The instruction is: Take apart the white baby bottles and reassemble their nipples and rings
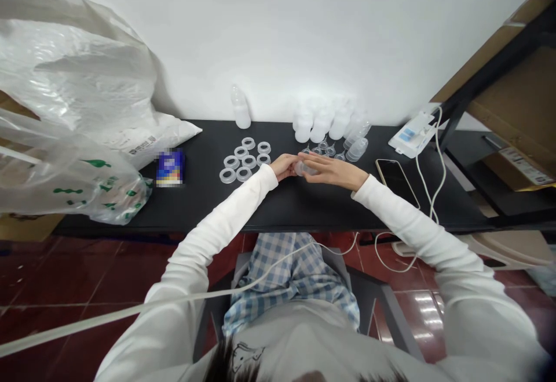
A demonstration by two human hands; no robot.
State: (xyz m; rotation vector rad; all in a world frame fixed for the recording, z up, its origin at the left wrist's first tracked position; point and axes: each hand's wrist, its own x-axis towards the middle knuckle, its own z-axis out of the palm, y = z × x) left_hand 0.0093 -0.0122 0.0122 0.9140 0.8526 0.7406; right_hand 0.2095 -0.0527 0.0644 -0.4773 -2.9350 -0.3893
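Note:
My left hand (285, 166) and my right hand (334, 172) meet above the black table, fingers closed around a small translucent plastic piece (303, 168). My fingers cover most of it, so its exact kind is hidden. To the left of my left hand lie several frosted screw rings (249, 161). Just beyond my right hand are several clear silicone nipples (330, 151), partly behind my fingers. Clear domed caps (357, 149) lie to their right, and several white bottles (321, 124) stand behind by the wall.
One capped bottle (241, 108) stands apart at the back. A blue box (170, 167) and large plastic bags (108, 86) occupy the left. Right of my hands are a phone (397, 182), a white packet (412, 134) and a loose cable (438, 138). A shelf frame (460, 109) borders the right.

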